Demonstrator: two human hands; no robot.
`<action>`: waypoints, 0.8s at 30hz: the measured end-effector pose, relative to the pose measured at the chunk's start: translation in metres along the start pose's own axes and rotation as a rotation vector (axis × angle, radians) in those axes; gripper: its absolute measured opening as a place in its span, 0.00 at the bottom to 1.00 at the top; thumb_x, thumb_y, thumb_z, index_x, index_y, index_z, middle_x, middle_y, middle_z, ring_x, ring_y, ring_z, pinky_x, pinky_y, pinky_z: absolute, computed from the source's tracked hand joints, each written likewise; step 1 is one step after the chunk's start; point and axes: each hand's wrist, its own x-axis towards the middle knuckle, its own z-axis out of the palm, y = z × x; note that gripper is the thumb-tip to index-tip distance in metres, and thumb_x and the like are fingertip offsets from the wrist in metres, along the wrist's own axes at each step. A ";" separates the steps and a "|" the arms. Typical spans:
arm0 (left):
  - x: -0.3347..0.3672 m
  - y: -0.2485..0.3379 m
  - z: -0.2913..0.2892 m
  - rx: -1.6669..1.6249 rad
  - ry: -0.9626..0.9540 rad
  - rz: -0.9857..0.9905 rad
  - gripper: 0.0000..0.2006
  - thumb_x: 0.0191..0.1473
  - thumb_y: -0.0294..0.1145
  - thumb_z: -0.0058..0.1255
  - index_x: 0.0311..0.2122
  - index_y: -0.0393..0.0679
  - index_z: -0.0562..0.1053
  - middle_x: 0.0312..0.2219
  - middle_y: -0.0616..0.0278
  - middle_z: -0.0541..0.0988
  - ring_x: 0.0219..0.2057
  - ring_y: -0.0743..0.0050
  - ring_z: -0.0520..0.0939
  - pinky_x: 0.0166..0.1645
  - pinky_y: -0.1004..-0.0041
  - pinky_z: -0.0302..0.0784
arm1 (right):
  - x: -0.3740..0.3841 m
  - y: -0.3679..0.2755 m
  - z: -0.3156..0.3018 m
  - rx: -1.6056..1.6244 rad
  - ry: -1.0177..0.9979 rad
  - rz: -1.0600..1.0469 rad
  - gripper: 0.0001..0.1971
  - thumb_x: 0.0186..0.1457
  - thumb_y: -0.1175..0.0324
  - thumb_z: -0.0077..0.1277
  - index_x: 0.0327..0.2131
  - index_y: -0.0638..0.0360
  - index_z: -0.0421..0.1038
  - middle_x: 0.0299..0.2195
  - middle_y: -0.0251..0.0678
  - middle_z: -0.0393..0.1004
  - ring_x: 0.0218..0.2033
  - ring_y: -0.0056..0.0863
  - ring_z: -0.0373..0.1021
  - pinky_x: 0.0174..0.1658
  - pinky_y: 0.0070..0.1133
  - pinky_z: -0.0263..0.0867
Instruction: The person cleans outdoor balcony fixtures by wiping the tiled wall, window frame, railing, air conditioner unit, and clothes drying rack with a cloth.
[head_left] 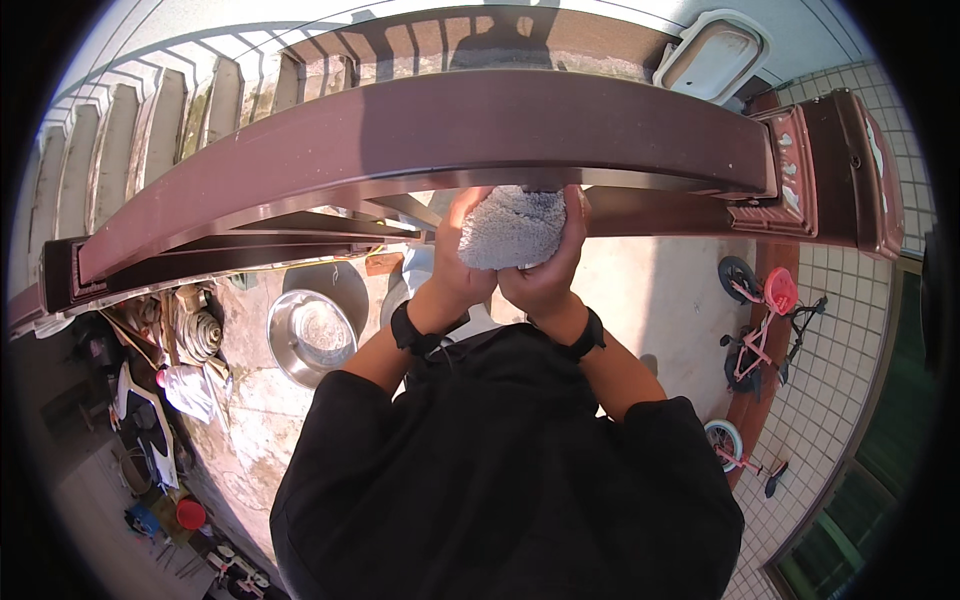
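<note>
Both clamped together around a grey fuzzy cloth [512, 228] at 12 o'clock of centre: left hand [458, 262] on its left side, right hand [552, 270] on its right. Pressed up against the underside of the brown railing [420, 135]. Steel basin [312, 335] below at 9 o'clock.

Left hand [462, 262]: raised, fingers curled in a grip, dark band on wrist.
Right hand [548, 272]: raised beside it, fingers closed, banded wrist.
Forearms: bare, converging upward.

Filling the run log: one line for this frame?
left hand: holds grey cloth | right hand: holds cloth | cloth: against underside of brown railing
</note>
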 end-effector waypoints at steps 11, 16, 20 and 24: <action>-0.047 -0.044 -0.008 0.108 -0.246 -0.332 0.19 0.47 0.23 0.42 0.48 0.37 0.64 0.39 0.48 0.73 0.40 0.51 0.75 0.43 0.68 0.70 | -0.060 0.013 -0.016 -0.026 -0.375 0.518 0.39 0.44 0.74 0.53 0.57 0.69 0.41 0.47 0.53 0.56 0.48 0.47 0.59 0.48 0.31 0.59; -0.053 -0.012 -0.039 0.257 -0.134 -0.243 0.27 0.40 0.24 0.54 0.49 0.38 0.63 0.43 0.47 0.70 0.42 0.50 0.74 0.43 0.66 0.71 | -0.058 -0.014 -0.026 0.052 -0.534 0.369 0.42 0.43 0.72 0.54 0.58 0.68 0.39 0.52 0.56 0.52 0.53 0.50 0.54 0.53 0.35 0.52; -0.027 0.024 -0.052 0.494 0.116 0.211 0.29 0.40 0.32 0.60 0.48 0.38 0.63 0.45 0.45 0.68 0.42 0.52 0.73 0.44 0.65 0.71 | -0.011 -0.013 0.001 0.196 -0.372 0.005 0.44 0.40 0.72 0.54 0.58 0.65 0.39 0.57 0.56 0.42 0.58 0.53 0.45 0.56 0.38 0.47; 0.000 0.037 -0.053 0.509 0.311 0.178 0.29 0.42 0.28 0.56 0.51 0.35 0.60 0.48 0.44 0.63 0.48 0.53 0.68 0.50 0.67 0.66 | 0.020 -0.023 0.034 0.326 -0.376 0.017 0.40 0.49 0.69 0.47 0.57 0.73 0.32 0.52 0.51 0.52 0.52 0.38 0.57 0.54 0.29 0.53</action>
